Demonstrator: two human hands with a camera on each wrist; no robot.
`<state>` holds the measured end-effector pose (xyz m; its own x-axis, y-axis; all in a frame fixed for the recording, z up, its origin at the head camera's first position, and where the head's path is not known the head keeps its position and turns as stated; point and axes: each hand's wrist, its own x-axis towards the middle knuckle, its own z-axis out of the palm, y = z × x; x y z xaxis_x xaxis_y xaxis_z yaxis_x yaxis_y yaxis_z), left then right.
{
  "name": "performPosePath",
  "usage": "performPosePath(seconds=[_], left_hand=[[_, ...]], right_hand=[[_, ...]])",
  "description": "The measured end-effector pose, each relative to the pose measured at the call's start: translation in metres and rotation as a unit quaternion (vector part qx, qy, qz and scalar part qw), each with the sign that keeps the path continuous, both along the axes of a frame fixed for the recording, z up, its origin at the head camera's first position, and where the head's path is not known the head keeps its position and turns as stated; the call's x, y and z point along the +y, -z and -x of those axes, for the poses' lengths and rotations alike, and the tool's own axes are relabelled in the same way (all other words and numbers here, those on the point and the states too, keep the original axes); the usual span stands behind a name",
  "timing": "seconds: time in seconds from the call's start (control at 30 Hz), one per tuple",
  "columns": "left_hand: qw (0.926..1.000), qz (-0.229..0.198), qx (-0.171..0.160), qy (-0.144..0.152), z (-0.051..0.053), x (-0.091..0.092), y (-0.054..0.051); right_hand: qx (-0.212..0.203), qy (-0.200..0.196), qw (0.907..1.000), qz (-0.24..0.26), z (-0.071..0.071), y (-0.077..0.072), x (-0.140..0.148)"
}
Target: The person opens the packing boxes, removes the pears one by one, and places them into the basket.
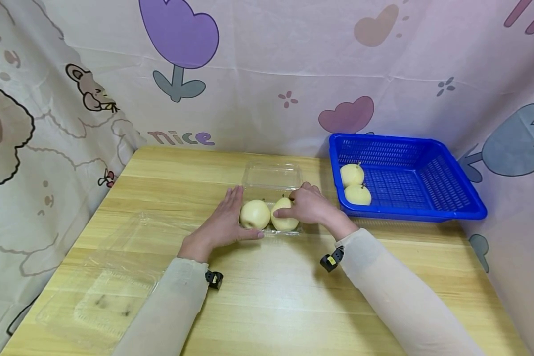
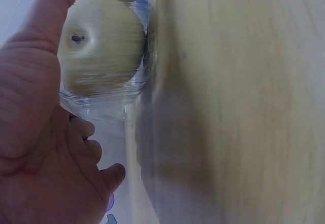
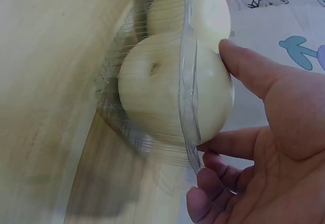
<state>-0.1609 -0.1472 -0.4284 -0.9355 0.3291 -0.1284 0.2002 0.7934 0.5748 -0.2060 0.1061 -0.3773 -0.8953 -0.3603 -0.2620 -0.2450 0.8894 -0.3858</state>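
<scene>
A small clear plastic clamshell box lies on the table with its lid folded back. In its base sit two round pale yellow pears side by side, the left pear and the right pear. My right hand holds the right pear between thumb and fingers, at the box's rim. Along the box's left side lies my left hand, its fingers extended and its thumb across the front edge. In the left wrist view, ribbed plastic covers part of a pear beside that hand.
A blue plastic basket stands at the back right, with two more pears in its left side. More clear plastic packaging lies at the left, partly behind the left sleeve. Printed curtains hang around the wooden table.
</scene>
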Motion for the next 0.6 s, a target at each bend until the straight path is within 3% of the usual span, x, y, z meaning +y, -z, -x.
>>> performPosePath(seconds=[0.33, 0.6], left_hand=[[1.0000, -0.001, -0.002, -0.002, 0.000, 0.000, 0.000], [1.0000, -0.004, -0.002, 0.001, 0.000, -0.001, 0.000]], right_hand=[[0.034, -0.042, 0.9985, 0.009, -0.005, 0.005, 0.003], [0.067, -0.038, 0.9963, 0.039, -0.011, 0.014, 0.008]])
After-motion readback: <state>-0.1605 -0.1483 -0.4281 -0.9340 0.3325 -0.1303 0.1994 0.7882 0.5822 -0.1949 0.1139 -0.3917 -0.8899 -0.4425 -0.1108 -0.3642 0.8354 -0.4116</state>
